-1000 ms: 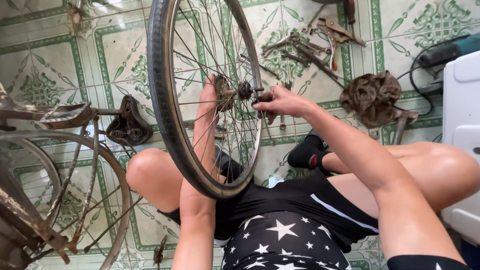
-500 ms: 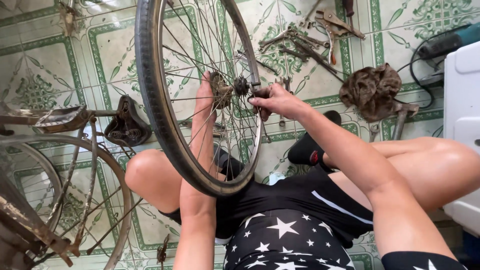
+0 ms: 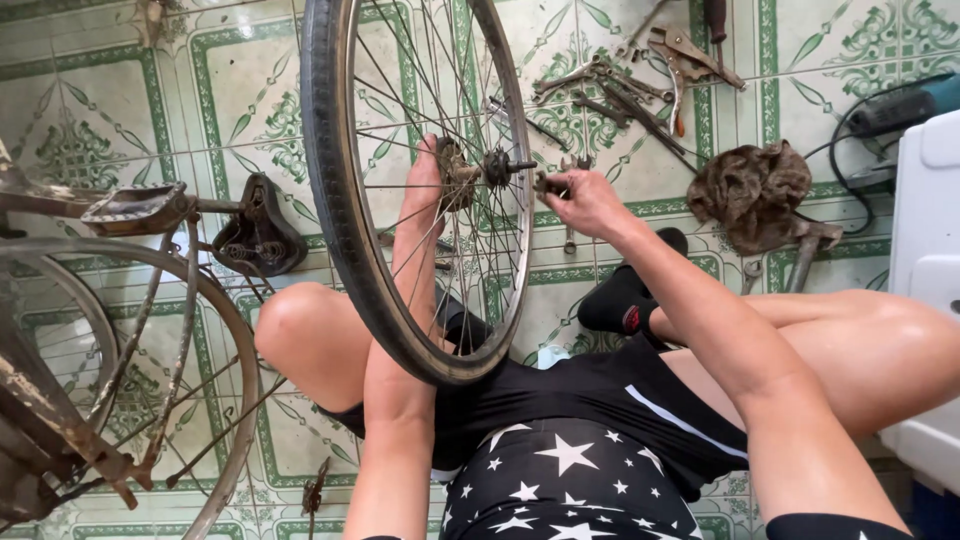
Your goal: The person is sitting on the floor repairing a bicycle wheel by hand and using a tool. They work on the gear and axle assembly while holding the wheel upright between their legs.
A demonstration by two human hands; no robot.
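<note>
Black shorts [image 3: 560, 470] with white stars fill the near edge, between two bare knees. A wheel [image 3: 330, 200] stands upright between the legs, its tyre low against the lap and its rim rising to the top of the view. The left hand [image 3: 425, 185] reaches up behind the spokes and rests at the rusty sprocket [image 3: 455, 172]; its fingers are hidden by the hub, so I cannot tell how it is closed. The right hand [image 3: 585, 200] is curled around a small tool [image 3: 548, 183], held just beside the axle [image 3: 510, 166], which sticks out toward it. At left stands a rusty bike frame with a second wheel [image 3: 200, 330], with a saddle [image 3: 258, 232] on the tiled floor [image 3: 100, 120] beyond it. Farther off lie a brown rag [image 3: 750, 190], scattered wrenches [image 3: 610, 90] and a power tool [image 3: 900, 105].
</note>
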